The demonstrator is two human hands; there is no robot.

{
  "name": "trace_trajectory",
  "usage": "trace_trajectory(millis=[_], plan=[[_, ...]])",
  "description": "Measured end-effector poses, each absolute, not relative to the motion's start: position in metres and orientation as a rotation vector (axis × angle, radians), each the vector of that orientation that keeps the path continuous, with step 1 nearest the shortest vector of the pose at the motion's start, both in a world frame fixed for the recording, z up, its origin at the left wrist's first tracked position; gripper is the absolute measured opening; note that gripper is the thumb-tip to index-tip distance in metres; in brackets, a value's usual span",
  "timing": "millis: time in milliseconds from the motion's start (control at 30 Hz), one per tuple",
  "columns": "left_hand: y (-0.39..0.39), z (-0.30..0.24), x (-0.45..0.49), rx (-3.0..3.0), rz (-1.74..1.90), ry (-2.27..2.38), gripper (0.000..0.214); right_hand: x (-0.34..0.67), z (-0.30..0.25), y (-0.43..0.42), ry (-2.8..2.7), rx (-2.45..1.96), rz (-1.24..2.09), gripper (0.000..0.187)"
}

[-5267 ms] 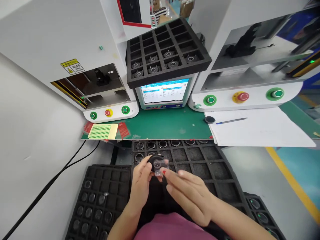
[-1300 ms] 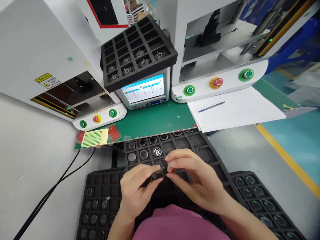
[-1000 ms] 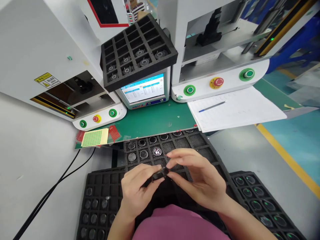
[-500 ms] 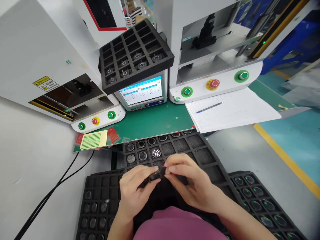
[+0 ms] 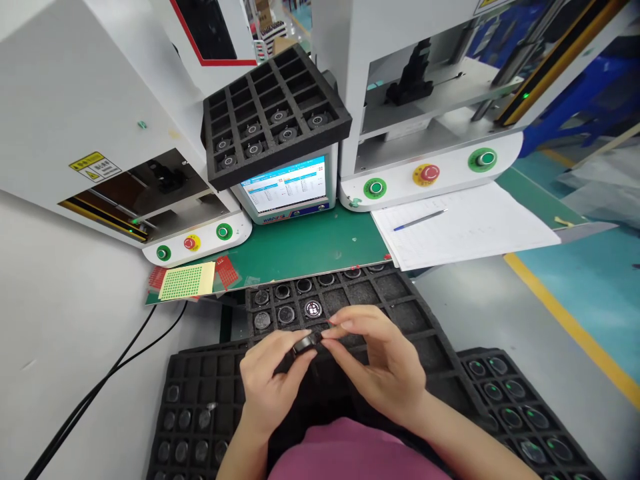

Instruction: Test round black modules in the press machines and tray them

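My left hand (image 5: 273,380) is closed round a small round black part (image 5: 305,344), held edge-on above my lap. My right hand (image 5: 385,363) pinches at the same part from the right, thumb and forefinger together at its rim. Both hands hover over a black foam tray (image 5: 430,333) whose far cells hold several round parts; one in it, a round part with a white mark (image 5: 313,309), sits just beyond my fingers.
More foam trays of round parts lie at lower left (image 5: 195,413) and lower right (image 5: 520,413). Another tray (image 5: 273,113) rests atop a monitor (image 5: 287,187). The green bench (image 5: 305,243) carries sticker sheets (image 5: 187,280), papers and a pen (image 5: 420,219). Machines with green and red buttons flank it.
Five seconds ago the part was held higher with a clear piece at its face. Over the last second my hands stayed together on the part, fingers shifting slightly along its rim.
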State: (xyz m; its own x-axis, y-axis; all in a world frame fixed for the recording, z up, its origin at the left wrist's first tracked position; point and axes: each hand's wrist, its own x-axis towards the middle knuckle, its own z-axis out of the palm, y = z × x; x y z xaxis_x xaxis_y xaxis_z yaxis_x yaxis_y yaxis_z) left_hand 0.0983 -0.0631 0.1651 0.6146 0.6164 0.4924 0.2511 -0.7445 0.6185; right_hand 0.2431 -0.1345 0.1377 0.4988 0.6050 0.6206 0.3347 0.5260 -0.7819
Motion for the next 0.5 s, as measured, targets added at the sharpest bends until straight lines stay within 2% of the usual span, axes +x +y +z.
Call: trace_trajectory(millis=[233,333,500], plan=[[-0.069,0.161,0.102,2.384,1.060,0.728,0.014,0.234,0.137,-0.135,-1.093,-1.094,0.053,0.048],[-0.065,0.153,0.098,2.405,1.136,0.878,0.012,0.230,0.136,-0.139,-1.116,-1.066,0.092,0.049],[-0.050,0.139,0.081,2.058,1.324,1.281,0.010,0.242,0.105,-0.132,-1.189,-1.195,0.147,0.033]])
